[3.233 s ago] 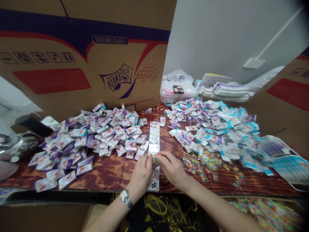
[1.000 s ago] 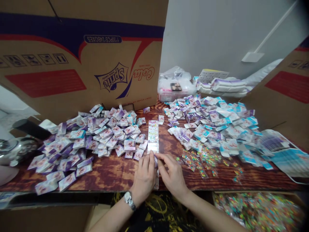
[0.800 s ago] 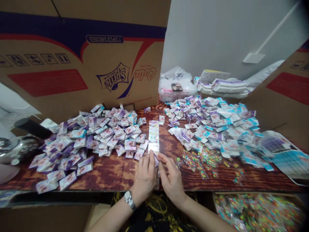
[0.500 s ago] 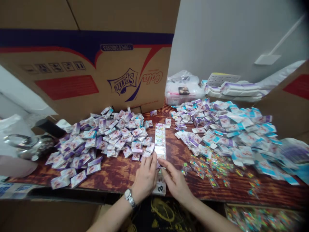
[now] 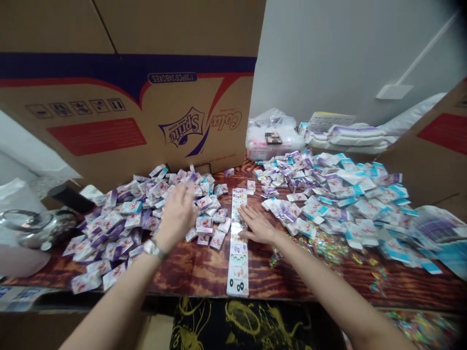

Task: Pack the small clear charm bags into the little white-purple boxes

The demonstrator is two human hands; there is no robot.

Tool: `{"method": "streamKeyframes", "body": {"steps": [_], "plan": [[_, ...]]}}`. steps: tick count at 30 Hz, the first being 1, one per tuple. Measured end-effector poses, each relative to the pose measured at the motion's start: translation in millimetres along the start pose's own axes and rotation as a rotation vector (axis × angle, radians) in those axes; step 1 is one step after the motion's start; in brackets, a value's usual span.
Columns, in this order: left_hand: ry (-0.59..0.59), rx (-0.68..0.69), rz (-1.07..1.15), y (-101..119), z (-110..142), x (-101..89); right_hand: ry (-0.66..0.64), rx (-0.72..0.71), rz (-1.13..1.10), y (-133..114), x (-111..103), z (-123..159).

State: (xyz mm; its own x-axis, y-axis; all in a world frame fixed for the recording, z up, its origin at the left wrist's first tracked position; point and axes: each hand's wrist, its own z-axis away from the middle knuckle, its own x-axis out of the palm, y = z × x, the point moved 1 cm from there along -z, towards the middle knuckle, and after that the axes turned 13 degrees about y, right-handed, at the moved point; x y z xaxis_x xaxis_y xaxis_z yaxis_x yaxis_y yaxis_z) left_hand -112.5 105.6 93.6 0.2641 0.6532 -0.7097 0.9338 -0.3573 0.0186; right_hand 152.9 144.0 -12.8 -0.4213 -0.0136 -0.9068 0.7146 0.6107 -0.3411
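A long white printed card strip (image 5: 238, 243) with rows of coloured pictures lies lengthwise on the wooden table (image 5: 197, 262). My right hand (image 5: 257, 226) rests palm down, its fingertips at the strip's right edge and its fingers apart. My left hand (image 5: 177, 214) hovers open over the left pile of small white-and-purple packets (image 5: 134, 209), holding nothing. A wristwatch (image 5: 153, 249) sits on my left wrist. A larger pile of white packets with purple and teal edges (image 5: 328, 194) lies to the right of the strip.
Small clear bags of colourful pieces (image 5: 321, 245) lie under the right pile's front edge. A large Sprite cardboard box (image 5: 109, 121) stands behind the table. A plastic bag (image 5: 273, 136) and white packages (image 5: 346, 138) lie at the back. A metal pot (image 5: 36, 228) sits left.
My hands were together at the strip's lower part, working a small packet against it. My left hand has moved left over the pile and opened. My right hand lies flat beside the strip.
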Motion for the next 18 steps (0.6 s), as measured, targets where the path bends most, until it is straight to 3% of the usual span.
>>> {"method": "streamKeyframes", "body": {"steps": [4, 7, 10, 14, 16, 18], "plan": [[-0.306, 0.204, 0.319, 82.0, 73.9, 22.3, -0.052, -0.012, -0.013, 3.0, 14.5, -2.7], [-0.417, 0.195, 0.382, 113.9, 110.1, 32.4, -0.048, -0.011, -0.009, -0.1, 16.9, 1.1], [-0.46, 0.156, 0.375, 118.5, 118.5, 36.7, -0.014, -0.007, 0.001, -7.1, 15.0, 5.8], [-0.484, 0.108, 0.446, 115.9, 111.3, 32.4, 0.066, 0.016, 0.03, -17.8, 14.0, 9.3], [-0.493, 0.004, 0.552, 118.0, 107.3, 25.6, 0.098, 0.026, 0.042, -21.4, 12.0, 10.3], [-0.53, -0.211, 0.738, 121.0, 103.8, 18.0, 0.131, 0.03, 0.055, -24.6, 5.2, 12.5]]}}
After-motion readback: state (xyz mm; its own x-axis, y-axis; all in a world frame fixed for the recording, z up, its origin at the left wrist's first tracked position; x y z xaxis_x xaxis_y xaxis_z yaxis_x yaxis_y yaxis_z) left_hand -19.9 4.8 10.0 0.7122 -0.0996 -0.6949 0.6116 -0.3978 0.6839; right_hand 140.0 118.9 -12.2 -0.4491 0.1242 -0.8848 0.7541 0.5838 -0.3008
